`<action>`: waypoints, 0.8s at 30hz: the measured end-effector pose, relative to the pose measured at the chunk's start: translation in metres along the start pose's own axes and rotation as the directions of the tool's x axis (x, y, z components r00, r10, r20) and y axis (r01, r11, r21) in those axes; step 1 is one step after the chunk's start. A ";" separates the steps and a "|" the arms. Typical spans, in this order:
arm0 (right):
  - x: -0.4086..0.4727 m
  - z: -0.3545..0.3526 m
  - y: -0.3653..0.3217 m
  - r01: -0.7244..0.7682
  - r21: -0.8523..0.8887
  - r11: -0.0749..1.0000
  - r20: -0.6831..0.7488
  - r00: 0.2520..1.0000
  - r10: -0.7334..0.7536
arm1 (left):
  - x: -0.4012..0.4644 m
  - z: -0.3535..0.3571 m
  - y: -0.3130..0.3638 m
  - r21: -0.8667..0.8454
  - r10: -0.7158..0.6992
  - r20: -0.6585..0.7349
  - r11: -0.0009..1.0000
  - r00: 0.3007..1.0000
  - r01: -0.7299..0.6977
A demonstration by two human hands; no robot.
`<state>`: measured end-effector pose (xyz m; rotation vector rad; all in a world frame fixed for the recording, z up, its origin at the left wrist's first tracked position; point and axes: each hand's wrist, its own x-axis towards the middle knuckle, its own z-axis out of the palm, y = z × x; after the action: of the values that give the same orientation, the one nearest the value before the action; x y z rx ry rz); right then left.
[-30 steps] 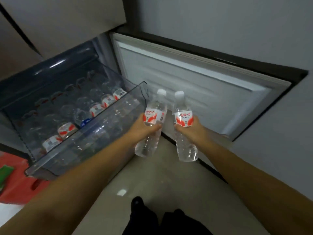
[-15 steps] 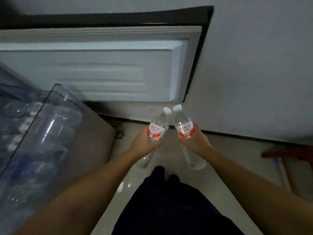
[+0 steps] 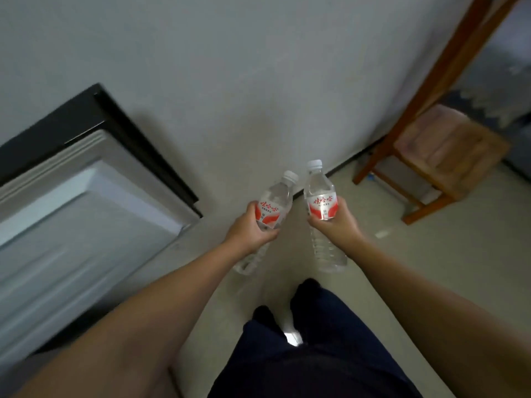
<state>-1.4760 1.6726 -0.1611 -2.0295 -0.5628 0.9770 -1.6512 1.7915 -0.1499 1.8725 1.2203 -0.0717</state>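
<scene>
left grip [image 3: 249, 230] is clamped round the red-and-white label band of the left bottle [image 3: 274, 206], thumb on the near side and fingers wrapped under. right grip [image 3: 339, 225] is clamped the same way on the right bottle [image 3: 321, 205].

both bottles are up in the air ahead of the body, over the floor [image 3: 431, 268]. they sit between the open fridge door [image 3: 86, 219] on the left and the wooden chair [image 3: 442, 159] on the right. caps are on and point up and away toward the wall [image 3: 230, 81], bases hang down toward the feet. the left bottle leans right and the right one is nearer upright, so the necks come close. there's a small gap, they don't look to be touching.

why held like this, my read:
- **one bottle per hand:** each is full of clear water, and one hand wraps one body fully.
- **hold at the label:** this is mid-body, near the balance point, so there's no wrist strain and less crushing of the thin ribbed lower part.
- **arms out front:** keeps the bases off the dark trousers [image 3: 316, 354] while walking.
- **caps up:** no leak worry.

this reads as a carry step, and the drop-off spot is not in view. the door hangs open with both hands busy, so shutting it would take an elbow or a foot. if the plastic is wet it could slide, so a firm squeeze makes sense.
</scene>
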 end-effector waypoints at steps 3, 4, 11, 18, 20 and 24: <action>0.012 -0.038 0.009 -0.016 0.070 0.997 -0.098 0.995 0.023 | 0.032 0.013 0.043 0.045 0.109 0.035 0.993 0.993 -0.111; 0.017 -0.053 0.012 -0.023 0.085 0.996 -0.136 0.990 0.034 | 0.043 0.020 0.060 0.052 0.138 0.051 0.989 0.989 -0.141; 0.064 -0.176 0.039 -0.041 0.168 0.985 -0.311 0.946 0.092 | 0.115 0.081 0.181 0.135 0.301 0.157 0.937 0.941 -0.322; 0.094 -0.289 0.062 -0.041 0.259 0.965 -0.436 0.887 0.155 | 0.161 0.152 0.294 0.123 0.440 0.256 0.869 0.861 -0.480; 0.096 -0.315 0.070 -0.035 0.298 0.954 -0.469 0.865 0.178 | 0.172 0.173 0.324 0.106 0.473 0.296 0.847 0.830 -0.520; 0.104 -0.374 0.094 -0.031 0.389 0.921 -0.546 0.798 0.257 | 0.199 0.222 0.392 0.154 0.531 0.404 0.763 0.745 -0.627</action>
<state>-1.1110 1.5114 -0.1397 -1.9095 0.1155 0.4323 -1.1628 1.7279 -0.1335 2.3023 0.3509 -0.2219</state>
